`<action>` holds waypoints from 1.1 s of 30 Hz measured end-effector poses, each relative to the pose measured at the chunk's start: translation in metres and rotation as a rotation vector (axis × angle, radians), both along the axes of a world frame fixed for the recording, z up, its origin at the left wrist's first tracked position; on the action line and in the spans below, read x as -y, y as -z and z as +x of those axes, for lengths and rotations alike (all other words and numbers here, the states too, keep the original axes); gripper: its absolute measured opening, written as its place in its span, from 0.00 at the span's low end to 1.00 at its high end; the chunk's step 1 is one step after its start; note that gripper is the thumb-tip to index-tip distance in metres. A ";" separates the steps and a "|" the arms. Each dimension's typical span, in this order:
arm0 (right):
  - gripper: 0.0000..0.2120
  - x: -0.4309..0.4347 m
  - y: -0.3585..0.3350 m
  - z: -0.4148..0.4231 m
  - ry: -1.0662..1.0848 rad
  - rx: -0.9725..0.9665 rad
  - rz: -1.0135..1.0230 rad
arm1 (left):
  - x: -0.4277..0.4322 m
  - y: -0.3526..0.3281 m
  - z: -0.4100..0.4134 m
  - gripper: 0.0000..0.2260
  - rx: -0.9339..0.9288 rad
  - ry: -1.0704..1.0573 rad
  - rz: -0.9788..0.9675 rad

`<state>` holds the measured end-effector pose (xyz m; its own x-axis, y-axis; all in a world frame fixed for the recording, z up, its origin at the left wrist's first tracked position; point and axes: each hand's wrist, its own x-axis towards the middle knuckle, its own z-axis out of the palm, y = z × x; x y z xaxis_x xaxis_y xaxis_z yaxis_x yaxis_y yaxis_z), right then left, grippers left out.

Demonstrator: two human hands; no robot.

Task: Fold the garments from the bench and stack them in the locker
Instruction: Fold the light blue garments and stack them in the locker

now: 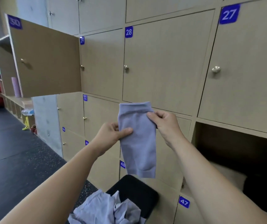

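Lavender folded garment (137,139) hangs between my hands, left hand (111,135) pinching its left edge, right hand (162,122) gripping its upper right.

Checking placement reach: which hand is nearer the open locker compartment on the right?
Right. The right hand pinches the garment left of the compartment; the left hand grips it farther left.

Blue tags, white numbers, all over the locker doors (166,62): tag 28 (128,32) straight above the left hand (111,133), tag 27 (229,14) high to the right of the right hand (162,122). Tag 29 (82,40) and tag 30 (14,22), on the open door (45,62), sit up left. Tag 32 (85,97) just above left; tag 48 (122,164) below, tag 47 (184,202) lower right.
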<state>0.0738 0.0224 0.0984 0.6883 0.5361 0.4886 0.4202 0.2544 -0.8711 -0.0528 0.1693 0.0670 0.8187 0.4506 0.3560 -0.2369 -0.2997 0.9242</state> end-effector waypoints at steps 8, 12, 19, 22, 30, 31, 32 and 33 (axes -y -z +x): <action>0.11 0.062 -0.022 0.005 -0.263 0.025 -0.182 | 0.035 -0.043 0.018 0.09 0.190 0.025 -0.060; 0.06 0.068 -0.016 0.017 -0.160 0.014 -0.140 | 0.050 -0.057 0.019 0.08 0.233 0.060 0.062; 0.12 0.079 -0.024 0.026 -0.141 0.029 -0.205 | 0.047 -0.042 0.025 0.05 0.017 0.105 0.178; 0.13 0.084 -0.023 0.029 -0.113 0.010 -0.191 | 0.045 -0.038 0.030 0.06 0.011 0.106 0.138; 0.17 0.089 -0.009 0.038 -0.080 -0.011 -0.121 | 0.049 -0.026 0.046 0.07 0.013 0.204 -0.156; 0.17 0.089 -0.007 0.039 -0.069 -0.012 -0.129 | 0.049 -0.024 0.048 0.07 0.013 0.216 -0.174; 0.18 0.090 -0.005 0.041 -0.059 -0.014 -0.137 | 0.049 -0.022 0.049 0.07 0.011 0.223 -0.198; 0.18 0.090 -0.003 0.042 -0.049 -0.013 -0.145 | 0.050 -0.021 0.050 0.08 0.005 0.225 -0.229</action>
<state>0.1161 -0.0679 0.1018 0.6655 0.6334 0.3948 0.3986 0.1457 -0.9055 -0.0023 0.1195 0.0880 0.9052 0.3277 0.2706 -0.2786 -0.0233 0.9601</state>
